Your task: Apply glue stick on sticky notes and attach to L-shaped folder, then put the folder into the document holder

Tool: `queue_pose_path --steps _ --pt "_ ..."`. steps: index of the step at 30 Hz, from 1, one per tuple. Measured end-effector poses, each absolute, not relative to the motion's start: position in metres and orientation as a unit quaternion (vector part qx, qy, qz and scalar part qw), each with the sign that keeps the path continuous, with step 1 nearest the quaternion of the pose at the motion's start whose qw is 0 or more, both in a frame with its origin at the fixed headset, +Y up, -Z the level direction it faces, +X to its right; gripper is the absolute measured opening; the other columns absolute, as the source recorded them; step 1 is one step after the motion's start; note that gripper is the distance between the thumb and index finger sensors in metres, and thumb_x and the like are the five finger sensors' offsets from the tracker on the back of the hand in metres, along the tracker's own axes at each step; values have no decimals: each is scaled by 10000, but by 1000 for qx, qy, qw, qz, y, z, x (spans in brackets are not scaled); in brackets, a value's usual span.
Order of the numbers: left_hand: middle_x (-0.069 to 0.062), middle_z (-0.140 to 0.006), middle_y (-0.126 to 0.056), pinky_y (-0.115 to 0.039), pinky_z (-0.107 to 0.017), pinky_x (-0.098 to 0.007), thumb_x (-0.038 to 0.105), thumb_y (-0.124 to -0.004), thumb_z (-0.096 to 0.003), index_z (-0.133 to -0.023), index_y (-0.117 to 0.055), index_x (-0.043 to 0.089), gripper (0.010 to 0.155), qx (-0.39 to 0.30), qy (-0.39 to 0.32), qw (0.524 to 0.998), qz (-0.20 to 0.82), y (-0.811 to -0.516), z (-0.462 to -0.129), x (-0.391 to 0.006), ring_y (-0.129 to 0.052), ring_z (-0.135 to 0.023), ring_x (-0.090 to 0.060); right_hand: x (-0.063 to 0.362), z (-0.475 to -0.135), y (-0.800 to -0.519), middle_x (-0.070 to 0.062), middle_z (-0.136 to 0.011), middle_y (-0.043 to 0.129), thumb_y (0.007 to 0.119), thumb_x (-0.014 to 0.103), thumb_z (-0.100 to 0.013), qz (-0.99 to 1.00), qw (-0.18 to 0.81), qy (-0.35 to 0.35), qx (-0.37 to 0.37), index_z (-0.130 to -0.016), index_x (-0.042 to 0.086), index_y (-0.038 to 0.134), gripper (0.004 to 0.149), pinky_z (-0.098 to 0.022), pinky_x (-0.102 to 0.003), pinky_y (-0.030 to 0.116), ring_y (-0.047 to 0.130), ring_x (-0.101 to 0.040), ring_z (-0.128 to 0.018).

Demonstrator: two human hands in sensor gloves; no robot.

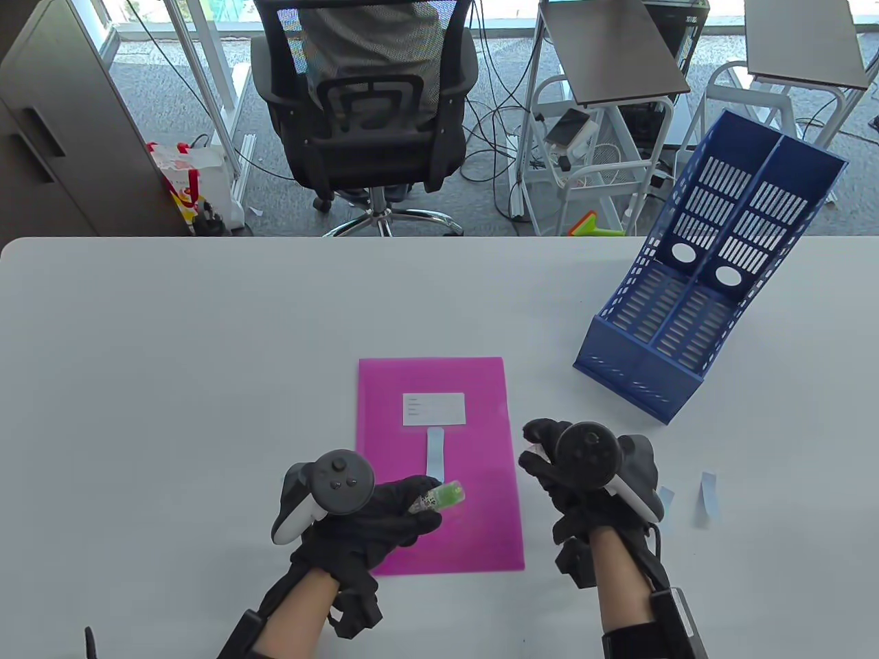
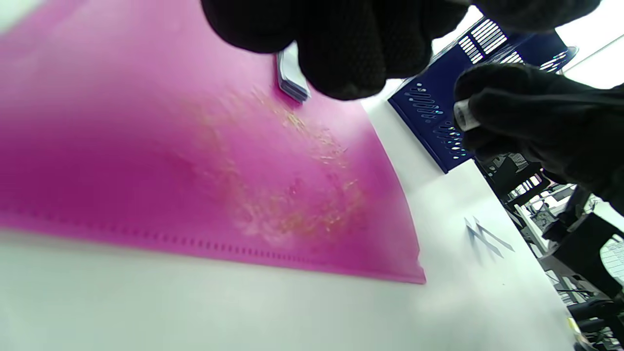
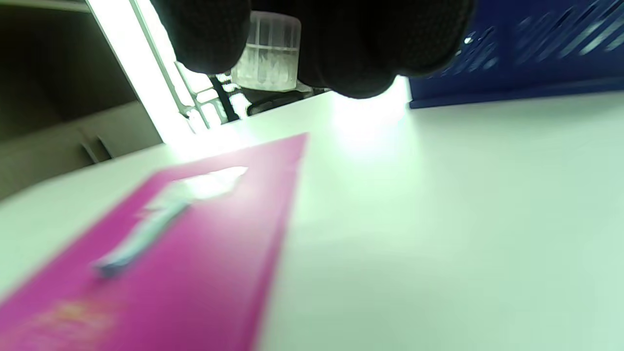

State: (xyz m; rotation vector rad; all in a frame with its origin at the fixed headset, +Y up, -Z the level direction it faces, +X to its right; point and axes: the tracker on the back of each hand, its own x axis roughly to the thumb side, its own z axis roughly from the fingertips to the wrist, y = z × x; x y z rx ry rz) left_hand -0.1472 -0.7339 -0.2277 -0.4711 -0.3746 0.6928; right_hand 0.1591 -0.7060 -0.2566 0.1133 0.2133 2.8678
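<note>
Nearest the table's (image 1: 172, 357) near edge: left hand (image 1: 371, 511) over the lower left part of the pink L-shaped folder (image 1: 474, 535), fingers curled round a glue stick (image 1: 439, 495) whose green end points right. Uncapped or not, cannot tell from above.

Right hand (image 1: 584, 473) hovers just off the folder's right edge, fingers curled. Table view shows only a small pale bit at the fingertips. Right wrist view shows more: a clear ribbed cap (image 3: 267, 53) pinched between the gloved fingers (image 3: 204, 34). Left wrist view catches the same hand with a small white piece in its grip.

Folder lies flat, long side running away from the person, near edge close to the wrists. On it: a white label (image 1: 434, 409), and just below it a pale blue sticky note (image 1: 435, 451) lying lengthwise. Left wrist view alone shows a yellowish smear (image 2: 292, 204) across the folder's near part.

Right of the right hand, two more blue sticky notes (image 1: 709, 494) on bare table, one partly behind the tracker.

Farther right and back: blue document holder (image 1: 693, 302), two compartments, leaning back, openings facing up. Bare table between folder and holder; wide bare stretch to the left.

Beyond the far edge: office chair (image 1: 364, 103), cables, side tables.
</note>
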Motion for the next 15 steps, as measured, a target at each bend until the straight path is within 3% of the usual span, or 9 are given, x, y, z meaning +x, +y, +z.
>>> queue_pose_path --steps 4,6,8,11,15 --pt "87 -942 -824 -850 -447 -264 588 -713 -415 -945 -503 564 571 -198 -170 922 286 -730 -227 -148 -1007 -677 -76 169 -265 -723 -163 -941 786 780 369 -554 996 13 86 -5 -1016 113 632 548 -586 -454 751 866 -287 -695" --pt "102 -782 -891 -855 -339 -243 584 -710 -422 -945 -482 555 572 -193 -169 930 262 -728 -227 -148 -1027 -434 -44 172 -267 -730 -152 -895 833 789 401 -532 996 -31 83 -13 -990 105 667 559 -545 -429 782 900 -260 -638" --pt "115 -706 -906 -844 -305 -237 587 -695 -434 -955 -459 529 574 -183 -167 940 235 -726 -227 -150 -999 -351 -30 173 -268 -738 -141 -863 858 784 425 -525 994 -57 88 -14 -970 111 695 551 -531 -418 793 912 -246 -616" --pt "136 -674 -903 -840 -316 -239 566 -712 -451 -969 -461 367 609 -170 -156 944 237 -726 -227 -154 -978 -338 -21 174 -269 -748 -132 -864 862 775 427 -531 991 -79 110 -13 -965 120 708 536 -549 -433 784 909 -259 -644" --pt "157 -736 -860 -846 -387 -238 503 -741 -477 -945 -464 403 553 -155 -153 945 244 -724 -225 -156 -980 -430 -13 175 -267 -750 -119 -888 847 768 424 -538 990 -83 112 -10 -974 141 696 526 -575 -450 766 896 -264 -684"
